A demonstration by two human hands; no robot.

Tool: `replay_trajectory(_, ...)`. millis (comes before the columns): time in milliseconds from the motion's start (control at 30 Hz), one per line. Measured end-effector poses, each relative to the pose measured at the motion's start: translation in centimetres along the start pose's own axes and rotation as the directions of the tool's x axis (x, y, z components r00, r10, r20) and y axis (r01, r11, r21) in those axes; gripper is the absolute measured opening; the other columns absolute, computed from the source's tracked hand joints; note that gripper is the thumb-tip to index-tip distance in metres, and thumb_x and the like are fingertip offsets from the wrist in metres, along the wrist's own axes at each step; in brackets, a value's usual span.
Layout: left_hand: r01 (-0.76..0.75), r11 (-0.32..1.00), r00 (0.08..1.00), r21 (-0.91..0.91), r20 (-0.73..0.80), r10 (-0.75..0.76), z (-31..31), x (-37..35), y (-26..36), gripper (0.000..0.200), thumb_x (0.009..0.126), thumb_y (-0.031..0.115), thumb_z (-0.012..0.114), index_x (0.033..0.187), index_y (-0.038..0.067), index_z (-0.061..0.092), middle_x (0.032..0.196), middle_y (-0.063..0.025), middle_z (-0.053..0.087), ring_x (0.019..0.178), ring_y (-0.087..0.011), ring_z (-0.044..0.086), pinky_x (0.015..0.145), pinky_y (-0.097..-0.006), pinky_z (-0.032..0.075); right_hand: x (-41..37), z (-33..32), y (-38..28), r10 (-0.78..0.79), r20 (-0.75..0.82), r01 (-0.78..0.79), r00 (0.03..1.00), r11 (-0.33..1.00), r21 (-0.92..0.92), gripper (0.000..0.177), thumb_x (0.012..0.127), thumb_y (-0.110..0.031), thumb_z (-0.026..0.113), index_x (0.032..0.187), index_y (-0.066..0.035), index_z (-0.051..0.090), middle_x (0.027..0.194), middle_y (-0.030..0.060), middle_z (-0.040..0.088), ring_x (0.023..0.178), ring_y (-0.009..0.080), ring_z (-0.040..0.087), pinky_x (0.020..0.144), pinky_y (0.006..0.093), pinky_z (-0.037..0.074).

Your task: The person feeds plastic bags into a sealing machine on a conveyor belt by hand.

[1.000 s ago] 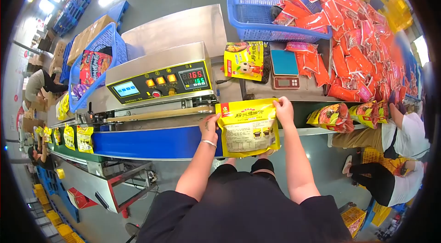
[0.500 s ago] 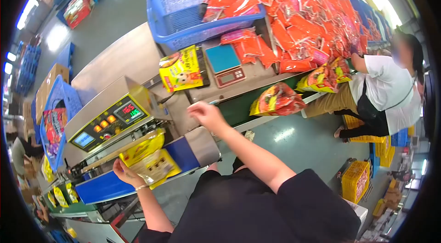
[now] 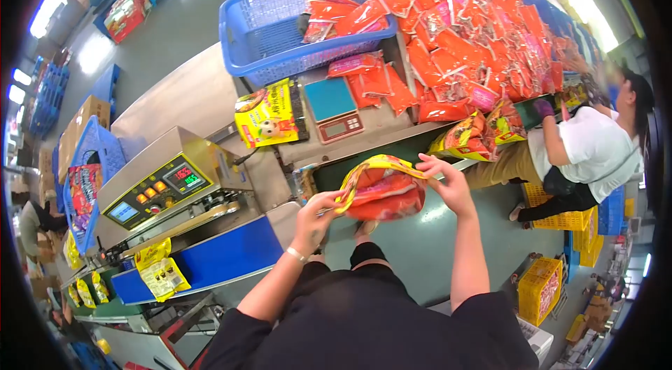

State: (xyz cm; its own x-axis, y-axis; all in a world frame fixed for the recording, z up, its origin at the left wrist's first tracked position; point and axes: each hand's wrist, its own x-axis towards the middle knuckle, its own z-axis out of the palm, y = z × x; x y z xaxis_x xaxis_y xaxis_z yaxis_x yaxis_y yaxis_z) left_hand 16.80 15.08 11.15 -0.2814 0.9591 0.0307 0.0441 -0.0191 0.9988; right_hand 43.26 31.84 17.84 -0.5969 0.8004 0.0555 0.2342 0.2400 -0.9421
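Observation:
Between both hands I hold an open-topped yellow and red food pouch (image 3: 383,196) with red packets showing inside its mouth. My left hand (image 3: 315,221) pinches the left corner of the rim, and my right hand (image 3: 449,184) grips the right corner. A second yellow pouch (image 3: 161,273) lies on the blue conveyor belt (image 3: 227,256) at the sealing machine (image 3: 164,181), away from my hands. Two more filled pouches (image 3: 465,137) stand on the green belt to the right. Past the belt lies a flat yellow pouch (image 3: 269,116) beside the small scale (image 3: 334,107).
A blue basket (image 3: 245,55) holding some red packets stands at the back. A big heap of red packets (image 3: 476,34) covers the table at right. A co-worker in a white shirt (image 3: 595,139) stands at the right, near stacked yellow crates (image 3: 542,286).
The pouch on the blue belt has moved left, and my left hand has left it. Both hands now hold a filled pouch that stood on the green belt.

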Motion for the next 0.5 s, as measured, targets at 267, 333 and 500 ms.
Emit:
replay_trajectory(267,0.137,0.876,0.763,-0.462,-0.514,-0.391,-11.9,-8.2,2.5,0.008,0.084,0.003,0.061,0.090,-0.003,0.063,0.086,-0.0090,0.066,0.078,-0.0146,0.062,0.073,-0.0275,0.049,5.2,13.6,-7.4,0.115,0.007,-0.114,0.993,0.980,0.164,0.005,0.080,0.003,0.063,0.081,0.000,0.059,0.070,-0.0013,0.058,0.063,0.0024,0.050,0.056,0.0184,0.040)
replay_trajectory(333,0.164,0.736,0.624,-0.657,-0.509,-0.593,-14.1,-8.0,-1.4,0.012,0.080,0.003,0.065,0.090,-0.003,0.064,0.084,-0.0087,0.067,0.071,-0.0139,0.061,0.067,-0.0247,0.047,7.2,17.8,-2.0,0.214,0.005,-0.211,0.977,0.961,0.179,0.008,0.083,-0.003,0.063,0.079,0.000,0.058,0.067,-0.0034,0.056,0.061,0.0015,0.047,0.054,0.0194,0.038)
replay_trajectory(500,0.248,0.723,0.452,-0.645,-0.584,-0.675,-16.0,-6.4,-9.9,0.015,0.070,0.005,0.074,0.082,-0.001,0.067,0.074,-0.0066,0.065,0.059,-0.0129,0.058,0.052,-0.0226,0.041,8.0,23.6,7.6,0.237,-0.186,-0.279,0.953,0.930,-0.241,0.014,0.079,-0.012,0.068,0.082,0.000,0.061,0.071,0.0092,0.065,0.061,0.0187,0.060,0.057,0.0310,0.046)
